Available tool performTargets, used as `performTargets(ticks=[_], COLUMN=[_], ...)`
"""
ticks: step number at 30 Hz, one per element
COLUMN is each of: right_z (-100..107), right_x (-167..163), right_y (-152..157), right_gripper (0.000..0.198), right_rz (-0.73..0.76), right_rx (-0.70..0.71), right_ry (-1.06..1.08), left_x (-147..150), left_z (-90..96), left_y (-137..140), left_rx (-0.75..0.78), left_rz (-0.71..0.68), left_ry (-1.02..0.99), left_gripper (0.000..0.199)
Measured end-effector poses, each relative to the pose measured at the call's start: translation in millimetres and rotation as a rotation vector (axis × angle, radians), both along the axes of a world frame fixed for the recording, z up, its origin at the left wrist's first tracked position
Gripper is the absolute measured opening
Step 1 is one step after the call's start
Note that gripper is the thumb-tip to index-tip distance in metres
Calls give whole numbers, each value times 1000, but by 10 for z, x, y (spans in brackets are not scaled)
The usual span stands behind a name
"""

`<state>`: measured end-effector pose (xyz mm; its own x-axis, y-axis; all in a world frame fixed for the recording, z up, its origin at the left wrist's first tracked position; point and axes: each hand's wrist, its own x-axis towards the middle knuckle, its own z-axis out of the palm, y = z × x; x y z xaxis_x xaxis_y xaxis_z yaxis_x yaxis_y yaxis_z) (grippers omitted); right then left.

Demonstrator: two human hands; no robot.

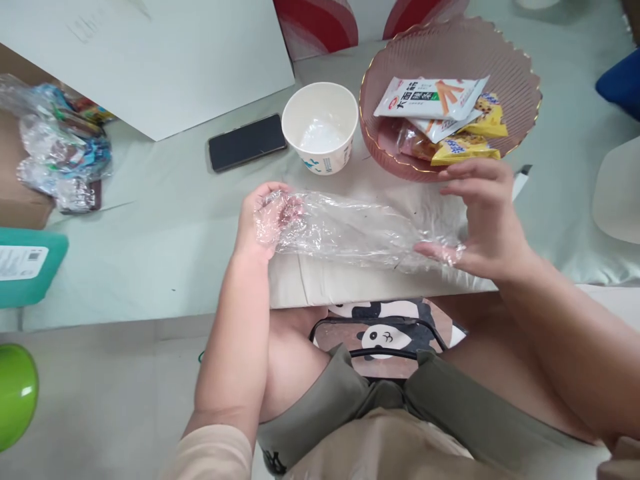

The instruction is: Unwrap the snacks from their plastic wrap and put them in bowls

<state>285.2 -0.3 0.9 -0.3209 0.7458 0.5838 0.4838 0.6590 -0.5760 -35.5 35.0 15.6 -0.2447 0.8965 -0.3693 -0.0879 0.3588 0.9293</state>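
Note:
A thin, crinkled piece of clear plastic film (350, 230) stretches between my two hands above the table's front edge. Whether it is a bag or a loose sheet, I cannot tell. My left hand (265, 217) is closed on its left end, with plastic lying over the fingers. At the other end, my right hand (487, 217) has its fingers spread and its thumb against the film. Just beyond the film stands a white paper bowl (320, 127) with something shiny and clear inside. A pink scalloped bowl (520, 80) with several snack packets (433, 99) sits behind my right hand.
A dark phone (247, 142) lies left of the paper bowl, near a large white box (200, 60). Plastic-wrapped packets (65, 147) and a teal container (30, 267) are at the left. A white object (620, 190) stands at the right. The cloth-covered table (165, 253) ends above my lap.

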Motion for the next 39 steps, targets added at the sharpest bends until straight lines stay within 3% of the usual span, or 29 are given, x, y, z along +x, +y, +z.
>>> performTargets(ticks=[4,8,11,14,17,18,20,21,25,29,32,36,39], right_z=[56,163,235,250,204,182,143,130,159,248,241,93,5], right_x=[-47,-135,-190,-185,-146,-135,-124,-123,-143,-155,-149,-121,-77], right_y=[-33,-138,-214,-255,-240,-226,-192,-178,-153,-157,-163,-187,-208], right_gripper=[64,28,13,24,9,9,34,36,5,23,19,57,69], right_rz=[48,11,52,-110,-262,-257,-189,-139,-35,36,26,76,169], right_rx=[189,296,102,-195,-269,-251,-121,-37,181,235,250,-22,-171], right_ry=[-99,-139,-94,98,191,182,149,132,94,116,121,155,176], left_x=[-17,-10,3,10,11,12,13,15,31,38,23,-3,-23], left_z=[-20,-40,-32,-15,-10,-11,-15,-15,18,41,15,-2,18], left_y=[42,50,37,18,3,0,-5,-7,-19,-23,-6,14,13], left_rx=[1,3,5,1,-4,-4,-1,-1,-21,-24,-18,-25,-30], left_rz=[11,8,6,-1,-13,-20,-29,-32,-36,-37,-37,-23,0], left_ry=[4,4,-4,13,19,22,33,36,42,45,21,4,2], left_gripper=[11,11,10,10,9,9,11,12,10,9,15,13,11])
